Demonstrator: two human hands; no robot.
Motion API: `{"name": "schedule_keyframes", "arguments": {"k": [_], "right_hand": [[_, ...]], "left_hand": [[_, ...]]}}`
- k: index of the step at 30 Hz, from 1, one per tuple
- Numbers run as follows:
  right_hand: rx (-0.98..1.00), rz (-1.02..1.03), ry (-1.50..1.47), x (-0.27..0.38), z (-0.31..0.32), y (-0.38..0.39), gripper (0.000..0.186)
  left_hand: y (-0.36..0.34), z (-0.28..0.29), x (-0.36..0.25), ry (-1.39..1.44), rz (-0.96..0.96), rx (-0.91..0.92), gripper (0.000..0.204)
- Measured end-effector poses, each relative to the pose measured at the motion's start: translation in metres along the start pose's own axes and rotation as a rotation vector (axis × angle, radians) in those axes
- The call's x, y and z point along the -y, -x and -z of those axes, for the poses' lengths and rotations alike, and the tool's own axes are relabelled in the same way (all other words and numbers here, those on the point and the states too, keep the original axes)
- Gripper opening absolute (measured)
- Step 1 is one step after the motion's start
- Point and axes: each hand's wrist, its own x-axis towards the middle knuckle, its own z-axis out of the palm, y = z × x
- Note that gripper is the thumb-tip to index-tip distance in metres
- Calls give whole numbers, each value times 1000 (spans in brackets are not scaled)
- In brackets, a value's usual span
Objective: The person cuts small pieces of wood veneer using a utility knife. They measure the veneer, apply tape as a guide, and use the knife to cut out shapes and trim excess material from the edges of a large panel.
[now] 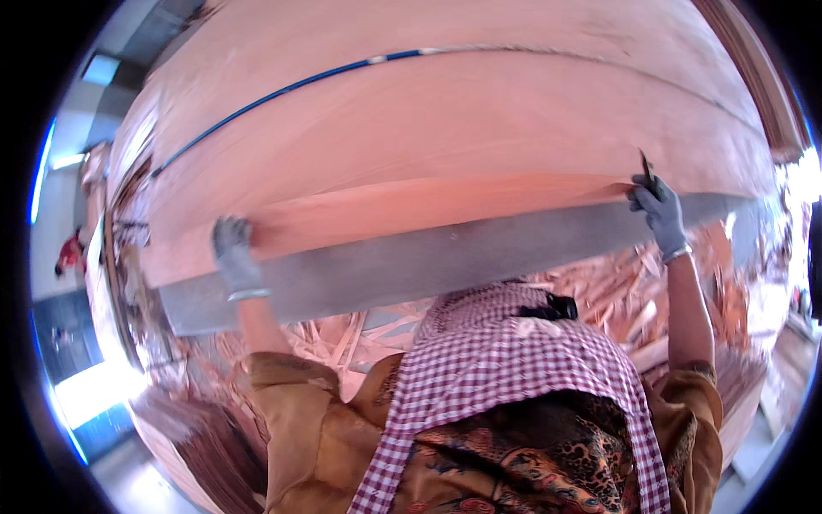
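- Noted from 12 o'clock to centre: thin pinkish sheet (471,128), near edge raised above grey desk (428,259).
- Found at 9 o'clock: left hand (233,248), curled at that edge; cannot tell if pinching.
- Found at 3 o'clock: right hand (658,210), closed around dark slim tool (646,167).
- Probably set well apart to straighten the edge.
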Motion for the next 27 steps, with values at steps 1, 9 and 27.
{"name": "schedule_keyframes", "arguments": {"k": [1,9,27], "right_hand": [[-24,-6,-5,7,-3,-11,24],[125,-29,40,-16,5,-109,25],[491,578,885,101,-286,-36,63]], "left_hand": [[11,-21,6,-404,-150,10,27],[44,-75,17,-1548,-397,352,47],[28,-66,44,-1362,-415,403,46]]}}
